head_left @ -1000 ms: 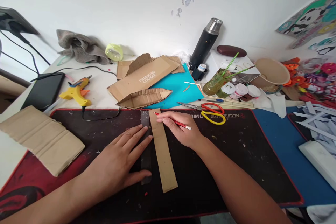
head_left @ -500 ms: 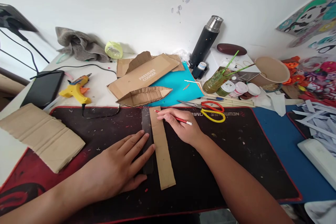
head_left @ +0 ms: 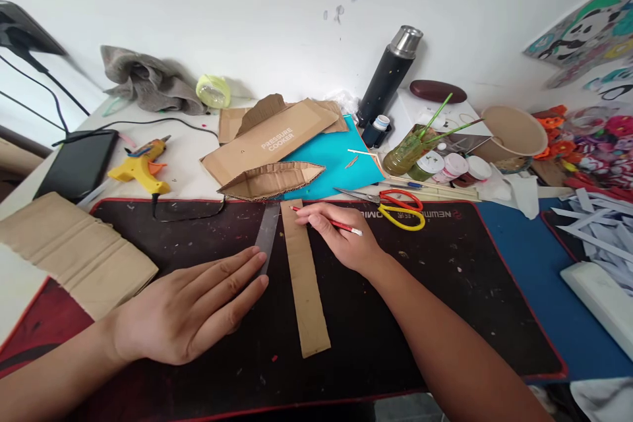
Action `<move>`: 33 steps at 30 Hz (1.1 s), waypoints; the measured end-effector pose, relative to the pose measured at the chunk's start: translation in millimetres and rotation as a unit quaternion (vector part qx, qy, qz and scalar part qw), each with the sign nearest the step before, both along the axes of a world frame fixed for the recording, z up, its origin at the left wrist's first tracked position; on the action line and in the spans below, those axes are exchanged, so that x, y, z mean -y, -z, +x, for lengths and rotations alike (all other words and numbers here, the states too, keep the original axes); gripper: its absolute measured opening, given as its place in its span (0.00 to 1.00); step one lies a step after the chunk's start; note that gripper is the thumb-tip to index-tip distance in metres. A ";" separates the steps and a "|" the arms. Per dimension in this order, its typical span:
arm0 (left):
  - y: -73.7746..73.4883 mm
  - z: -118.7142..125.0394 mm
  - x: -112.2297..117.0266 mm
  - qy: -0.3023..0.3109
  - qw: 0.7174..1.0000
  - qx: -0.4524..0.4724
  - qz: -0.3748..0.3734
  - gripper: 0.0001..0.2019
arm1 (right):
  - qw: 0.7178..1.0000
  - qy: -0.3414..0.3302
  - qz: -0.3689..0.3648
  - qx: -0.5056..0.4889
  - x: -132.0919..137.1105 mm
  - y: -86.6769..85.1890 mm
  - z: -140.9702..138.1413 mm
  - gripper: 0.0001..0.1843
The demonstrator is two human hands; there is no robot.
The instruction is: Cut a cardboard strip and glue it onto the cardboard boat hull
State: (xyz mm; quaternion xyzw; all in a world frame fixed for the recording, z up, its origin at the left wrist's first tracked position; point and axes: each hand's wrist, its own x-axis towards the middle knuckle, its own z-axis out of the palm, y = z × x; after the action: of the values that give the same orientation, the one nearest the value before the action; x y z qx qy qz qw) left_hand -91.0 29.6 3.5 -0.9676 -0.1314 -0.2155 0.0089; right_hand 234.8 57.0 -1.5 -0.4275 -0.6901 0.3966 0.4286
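My right hand [head_left: 349, 236] pinches a red pencil [head_left: 341, 226], its tip over the far end of a narrow cardboard strip [head_left: 307, 290]. The strip lies lengthwise on the dark mat, and the right fingertips are close to its upper part. To the left of the strip, my left hand [head_left: 202, 300] has its fingers together over a clear plastic ruler [head_left: 268, 234]. The ruler slants away from the strip, and its near end is hidden by the hand. The left thumb is mostly out of sight under the palm.
Scissors [head_left: 395, 204] lie beyond my right hand. A yellow glue gun [head_left: 141, 168] and folded cardboard [head_left: 79, 250] are at left. A boat-shaped cardboard piece [head_left: 271, 179] sits behind the strip. A dark thermos [head_left: 388, 79], paint jars [head_left: 429, 165] and a brush jar [head_left: 403, 151] stand at back right.
My left hand has moved left, away from the cardboard strip, taking the ruler with it and tilting it. My right hand, the pencil and the strip have hardly moved.
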 end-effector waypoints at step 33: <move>-6.2 8.5 -29.5 -0.120 0.983 0.040 -0.131 0.21 | 1.000 -0.001 0.009 0.026 1.9 1.3 1.7 0.22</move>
State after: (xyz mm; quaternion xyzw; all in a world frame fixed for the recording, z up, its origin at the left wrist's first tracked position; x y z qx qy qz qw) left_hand -82.5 59.1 9.7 -0.9281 -0.2742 -0.2324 -0.0969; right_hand 236.6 55.1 -2.8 -0.4329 -0.7053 0.3793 0.4138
